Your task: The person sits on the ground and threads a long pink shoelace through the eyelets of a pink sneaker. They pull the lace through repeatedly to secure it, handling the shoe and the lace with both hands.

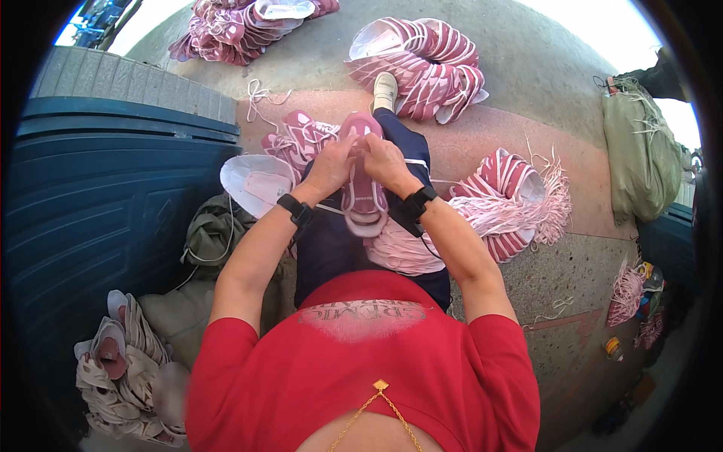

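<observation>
A pink shoe upper (363,197) with a white lace lies on my lap, toe pointing away from me. My left hand (331,166) and my right hand (384,162) both grip it near its far end, fingers closed around the lace and eyelet area. Each wrist wears a black band. More pink uppers (301,139) lie just left of my knee, beside a pale pink piece (256,184). A bundle of pink laces (527,215) rests to my right, against a stack of pink and white uppers (501,181).
Curved stacks of pink uppers (422,64) and another heap (241,30) sit on the concrete floor ahead. A dark blue panel (105,196) stands at my left, with worn beige uppers (124,369) below it. A green sack (640,151) hangs at the right.
</observation>
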Demonstrator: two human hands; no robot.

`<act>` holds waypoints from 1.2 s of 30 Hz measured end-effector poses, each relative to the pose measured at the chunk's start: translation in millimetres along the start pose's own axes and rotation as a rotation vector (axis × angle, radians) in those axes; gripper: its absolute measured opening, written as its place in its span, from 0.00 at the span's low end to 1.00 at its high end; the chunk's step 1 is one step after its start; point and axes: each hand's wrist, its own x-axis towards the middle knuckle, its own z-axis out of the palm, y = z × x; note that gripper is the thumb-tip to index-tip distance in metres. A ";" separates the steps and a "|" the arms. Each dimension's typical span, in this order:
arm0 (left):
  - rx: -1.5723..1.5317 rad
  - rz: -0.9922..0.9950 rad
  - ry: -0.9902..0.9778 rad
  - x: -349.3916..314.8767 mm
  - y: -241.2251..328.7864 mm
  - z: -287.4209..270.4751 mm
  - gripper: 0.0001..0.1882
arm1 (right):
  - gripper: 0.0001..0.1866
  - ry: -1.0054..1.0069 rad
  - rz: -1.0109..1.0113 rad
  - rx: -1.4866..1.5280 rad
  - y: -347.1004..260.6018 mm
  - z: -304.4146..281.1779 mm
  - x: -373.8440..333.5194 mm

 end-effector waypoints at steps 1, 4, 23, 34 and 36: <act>0.014 0.019 -0.016 -0.2 1.8 -0.4 0.19 | 0.09 -0.016 0.000 -0.021 -1.4 -2.9 -0.6; 0.070 0.111 -0.104 9.1 -7.3 0.0 0.19 | 0.07 -0.085 0.021 -0.091 -6.2 -11.2 -3.3; 0.618 -0.870 0.899 -435.4 -76.7 -706.4 0.27 | 0.17 0.585 0.095 1.339 74.5 -328.8 -193.9; -0.256 -0.548 1.089 -363.1 -64.8 -707.1 0.15 | 0.11 0.958 -0.439 1.305 60.5 -642.6 -298.8; -0.340 -0.576 0.916 -289.4 -111.2 -629.7 0.17 | 0.12 0.954 -0.271 0.964 56.9 -630.0 -274.1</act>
